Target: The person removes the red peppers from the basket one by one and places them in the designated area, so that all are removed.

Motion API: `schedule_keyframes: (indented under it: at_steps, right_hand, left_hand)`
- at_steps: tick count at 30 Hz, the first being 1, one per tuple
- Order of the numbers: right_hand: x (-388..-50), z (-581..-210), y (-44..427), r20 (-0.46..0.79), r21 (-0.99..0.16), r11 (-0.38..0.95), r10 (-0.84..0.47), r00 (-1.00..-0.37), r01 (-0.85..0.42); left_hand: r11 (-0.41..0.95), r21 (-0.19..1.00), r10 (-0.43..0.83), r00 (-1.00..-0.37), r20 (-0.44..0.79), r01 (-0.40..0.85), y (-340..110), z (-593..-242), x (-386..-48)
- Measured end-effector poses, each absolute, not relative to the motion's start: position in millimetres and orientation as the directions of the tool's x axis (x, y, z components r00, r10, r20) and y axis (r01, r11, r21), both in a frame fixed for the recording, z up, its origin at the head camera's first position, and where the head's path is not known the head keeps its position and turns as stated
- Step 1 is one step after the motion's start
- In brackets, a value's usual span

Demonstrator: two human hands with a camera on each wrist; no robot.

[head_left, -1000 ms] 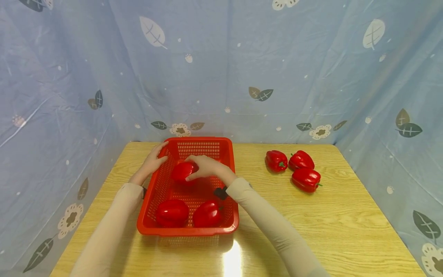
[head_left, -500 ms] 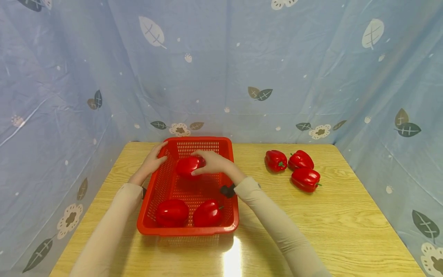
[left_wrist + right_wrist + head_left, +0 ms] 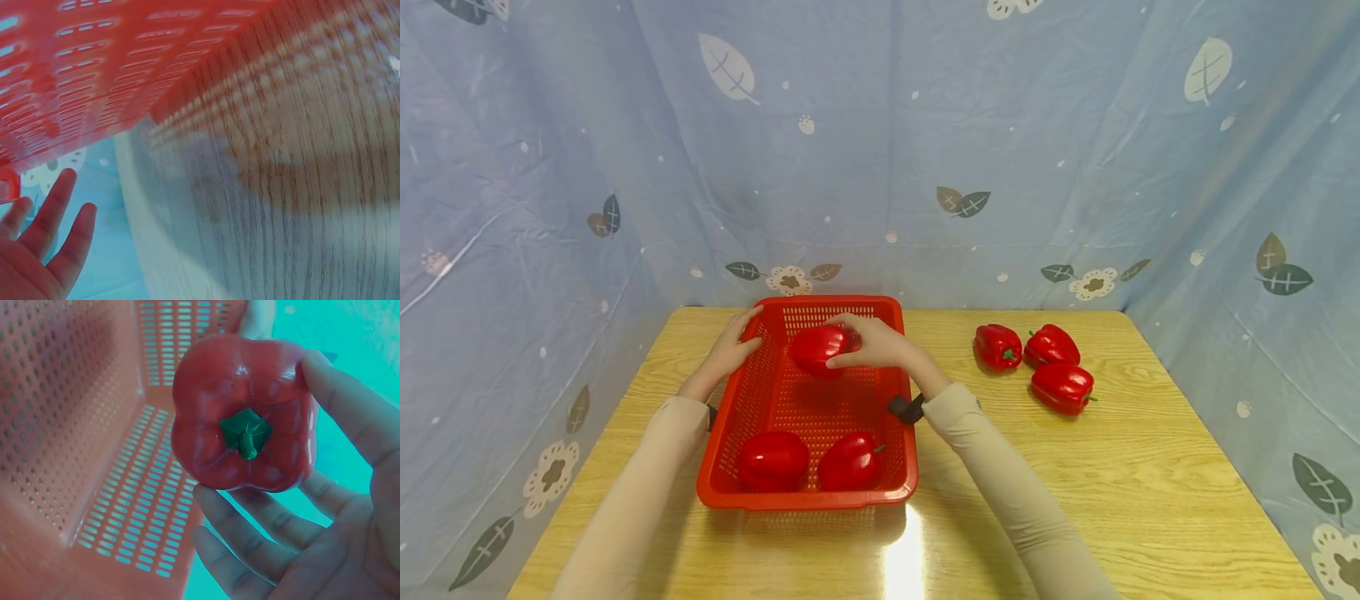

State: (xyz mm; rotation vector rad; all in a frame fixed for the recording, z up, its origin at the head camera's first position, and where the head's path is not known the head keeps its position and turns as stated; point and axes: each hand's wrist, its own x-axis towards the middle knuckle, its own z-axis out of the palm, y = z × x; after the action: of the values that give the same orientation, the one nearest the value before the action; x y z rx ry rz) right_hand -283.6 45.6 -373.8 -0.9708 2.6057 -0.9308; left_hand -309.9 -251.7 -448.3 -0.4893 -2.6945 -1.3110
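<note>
My right hand point(image 3: 880, 342) holds a red bell pepper point(image 3: 817, 350) over the back part of a red plastic basket point(image 3: 808, 501). In the right wrist view the pepper's green stem point(image 3: 247, 434) faces the camera, with the thumb on one side and fingers on the other. At the basket's left rim rests my left hand point(image 3: 730, 354); its fingers look straight and spread in the left wrist view, beside the slotted wall. Two more red bell peppers lie at the basket's near end, one at the left point(image 3: 773, 461) and one at the right point(image 3: 852, 461).
On the wooden table point(image 3: 1150, 483), right of the basket, several things stand close together: a red bell pepper point(image 3: 997, 347), another behind point(image 3: 1052, 346) and a third in front point(image 3: 1063, 388). A blue patterned curtain point(image 3: 880, 150) encloses the table's back and sides.
The right hand has moved the bell pepper up the basket, toward the back and slightly right. My left hand has stayed at the left rim. The other peppers have not moved.
</note>
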Motion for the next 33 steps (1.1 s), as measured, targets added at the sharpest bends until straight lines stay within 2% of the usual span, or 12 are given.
schedule_keyframes:
  at_steps: [11, 25, 33]
  right_hand:
    - [-280.0, -367.9, 66.8, 0.081, -0.657, 0.556, -0.619, -0.781, -0.509]
    - [-275.5, -367.7, 95.0, 0.132, -0.759, 0.467, -0.572, -0.810, -0.453]
    - [-270.0, -368.3, 109.8, 0.122, -0.771, 0.497, -0.498, -0.859, -0.398]
  left_hand:
    - [0.574, 0.753, 0.236, -0.945, 0.225, 0.322, -252.7, -449.3, -310.6]
    - [0.600, 0.741, 0.223, -0.952, 0.209, 0.303, -252.0, -446.1, -308.6]
    - [0.583, 0.753, 0.225, -0.951, 0.211, 0.305, -251.3, -447.0, -308.7]
